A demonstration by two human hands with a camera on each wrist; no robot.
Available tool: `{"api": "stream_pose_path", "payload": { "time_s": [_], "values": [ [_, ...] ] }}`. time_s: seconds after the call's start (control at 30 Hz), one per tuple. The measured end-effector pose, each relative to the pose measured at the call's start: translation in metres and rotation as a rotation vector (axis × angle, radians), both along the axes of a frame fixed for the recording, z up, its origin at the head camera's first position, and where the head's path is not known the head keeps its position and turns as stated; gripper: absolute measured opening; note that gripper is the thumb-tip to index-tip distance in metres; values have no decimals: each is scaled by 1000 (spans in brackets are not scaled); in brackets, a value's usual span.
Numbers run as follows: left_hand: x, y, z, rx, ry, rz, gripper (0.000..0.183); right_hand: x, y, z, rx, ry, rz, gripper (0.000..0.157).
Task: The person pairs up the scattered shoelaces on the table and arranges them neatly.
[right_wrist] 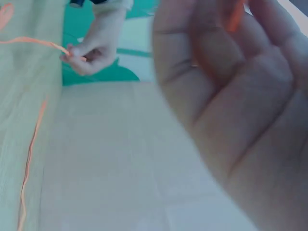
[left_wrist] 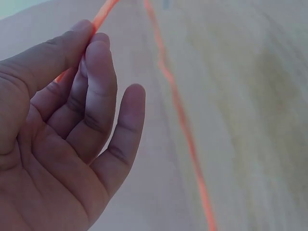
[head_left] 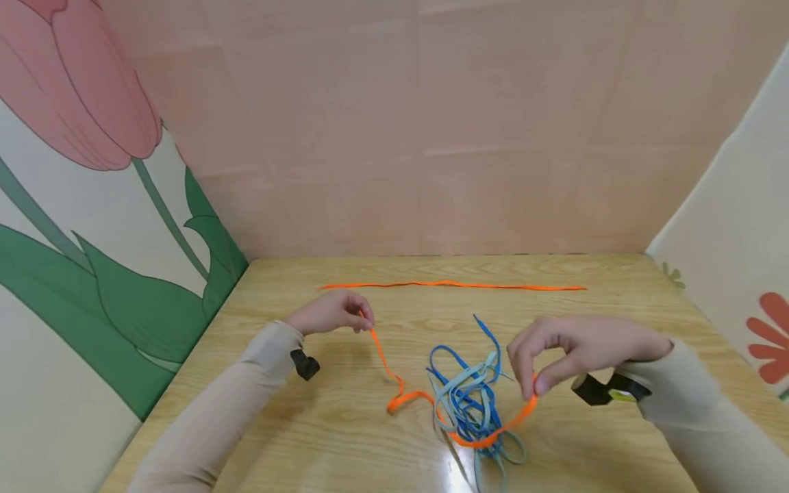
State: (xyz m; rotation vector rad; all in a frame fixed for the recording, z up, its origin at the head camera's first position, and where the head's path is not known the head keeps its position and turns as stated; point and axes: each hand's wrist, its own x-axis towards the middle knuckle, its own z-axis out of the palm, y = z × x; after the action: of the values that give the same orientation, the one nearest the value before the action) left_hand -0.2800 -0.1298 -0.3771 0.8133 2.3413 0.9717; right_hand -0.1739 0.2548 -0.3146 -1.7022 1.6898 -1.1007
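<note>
In the head view, we saw a pale wood-grain surface in front of a plain pinkish-beige backdrop. On the left stood a white panel printed with a large pink tulip and green leaves; on the right, a white panel with a red flower. Two hands in beige sleeves reached in over the surface. The left hand pinched one end of a flat, bright orange fabric lace, and the right hand pinched it near the other end. Between the hands the lace hung slack, with a folded kink left of centre, and crossed in front of a tangled heap of dark blue and pale blue flat laces. Farther back, a second orange lace lay stretched almost straight from side to side.

In the left wrist view, we saw the left hand's thumb and fingertips meeting on the orange lace, the little finger standing apart. Beside it, the second orange lace ran down the surface.

In the right wrist view, the right hand loomed close and blurred, a bit of orange showing between its fingers. Beyond it, the left hand pinched the lace, which extended to the picture's left edge; the second lace lay lower left.
</note>
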Motion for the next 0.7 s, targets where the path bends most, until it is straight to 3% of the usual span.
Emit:
{"api": "stream_pose_path", "payload": {
  "time_s": [0.1,0.27,0.37,0.43,0.47,0.5,0.6,0.63,0.7],
  "values": [
    [-4,-6,11,68,-20,35,9,-11,11,3,-179,-138,20,31],
    [-12,-21,27,227,-62,106,23,-31,29,5,-561,-325,119,21],
    [-22,-32,33,341,-83,174,27,-46,47,0,-755,-554,167,20],
    [-29,-37,33,415,-96,237,27,-57,65,-9,-858,-720,162,17],
    [-33,-40,33,454,-108,268,28,-64,74,-14,-894,-760,146,16],
    [-37,-41,32,493,-117,303,26,-69,83,-19,-916,-797,118,19],
    [-48,-47,28,579,-144,382,27,-84,111,-34,-897,-816,-112,25],
    [-53,-50,25,605,-154,402,29,-88,119,-39,-850,-779,-218,29],
    [-60,-55,20,644,-172,448,31,-94,132,-46,-711,-721,-528,32]
  ]
}}
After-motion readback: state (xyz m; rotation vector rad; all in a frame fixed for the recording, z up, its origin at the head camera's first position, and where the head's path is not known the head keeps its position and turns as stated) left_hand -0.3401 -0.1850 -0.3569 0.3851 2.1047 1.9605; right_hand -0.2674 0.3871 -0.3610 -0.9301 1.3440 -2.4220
